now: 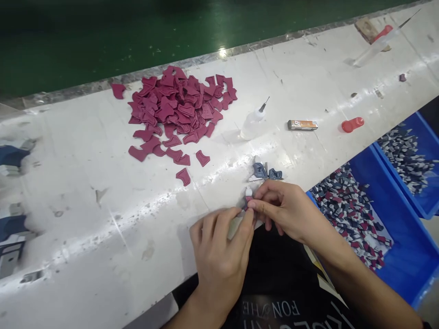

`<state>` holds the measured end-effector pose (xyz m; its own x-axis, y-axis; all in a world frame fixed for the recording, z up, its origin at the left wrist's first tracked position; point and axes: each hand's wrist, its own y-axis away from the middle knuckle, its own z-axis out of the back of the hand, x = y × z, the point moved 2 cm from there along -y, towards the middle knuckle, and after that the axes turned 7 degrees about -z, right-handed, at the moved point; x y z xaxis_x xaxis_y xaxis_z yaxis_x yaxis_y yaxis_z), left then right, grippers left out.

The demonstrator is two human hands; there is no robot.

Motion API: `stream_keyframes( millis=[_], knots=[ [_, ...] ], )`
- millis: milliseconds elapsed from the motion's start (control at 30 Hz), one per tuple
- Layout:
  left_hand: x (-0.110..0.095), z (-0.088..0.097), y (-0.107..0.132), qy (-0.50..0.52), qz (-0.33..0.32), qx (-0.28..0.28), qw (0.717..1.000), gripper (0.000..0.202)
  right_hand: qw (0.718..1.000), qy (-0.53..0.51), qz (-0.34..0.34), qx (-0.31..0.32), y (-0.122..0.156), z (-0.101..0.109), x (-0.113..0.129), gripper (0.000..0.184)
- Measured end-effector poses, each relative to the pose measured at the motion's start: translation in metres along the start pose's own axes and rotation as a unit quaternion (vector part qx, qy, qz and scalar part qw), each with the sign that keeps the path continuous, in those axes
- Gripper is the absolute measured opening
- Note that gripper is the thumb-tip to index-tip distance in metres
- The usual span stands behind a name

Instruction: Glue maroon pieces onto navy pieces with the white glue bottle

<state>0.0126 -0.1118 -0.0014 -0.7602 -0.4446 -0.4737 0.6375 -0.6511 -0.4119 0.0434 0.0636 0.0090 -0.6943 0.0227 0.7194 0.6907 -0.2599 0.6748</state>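
Observation:
Near the table's front edge, both my hands meet at a small grey and white part with a maroon piece (248, 200) on it. My left hand (222, 244) steadies the part from the left, its thumb and index finger closed around it. From the right, my right hand (283, 208) pinches at the maroon piece with thumb and index finger; the fingertips partly hide it. Just beyond my hands stand two dark blue-grey parts (265, 171) with white bits. A large pile of flat maroon pieces (181, 103) lies further back, with a few loose ones in front.
A clear bottle with a needle tip (254, 123), an orange-labelled stick (302, 125) and a red cap (352, 124) lie beyond my hands. Another needle bottle (377, 48) rests at the far right. Blue bins (408, 256) of small parts stand beside the white table (103, 246).

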Motion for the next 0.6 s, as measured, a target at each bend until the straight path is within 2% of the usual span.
stream_keyframes(
  millis=[133, 300, 400, 600],
  knots=[
    [0.003, 0.001, 0.006, 0.007, -0.014, 0.014, 1.000, 0.041, 0.999, -0.017, -0.041, 0.025, 0.002, -0.002, -0.001, 0.030],
    [0.008, 0.004, 0.007, -0.003, -0.042, 0.036, 0.998, 0.035, 0.998, 0.028, -0.044, -0.026, 0.005, -0.006, 0.004, 0.032],
    [0.010, 0.005, 0.003, 0.003, -0.054, 0.050, 0.997, 0.031, 0.998, 0.009, -0.055, -0.031, 0.004, -0.011, 0.004, 0.037],
    [0.016, 0.004, -0.009, 0.057, -0.049, 0.018, 0.997, 0.019, 0.997, -0.042, -0.060, -0.037, 0.004, -0.015, 0.004, 0.040]
  ],
)
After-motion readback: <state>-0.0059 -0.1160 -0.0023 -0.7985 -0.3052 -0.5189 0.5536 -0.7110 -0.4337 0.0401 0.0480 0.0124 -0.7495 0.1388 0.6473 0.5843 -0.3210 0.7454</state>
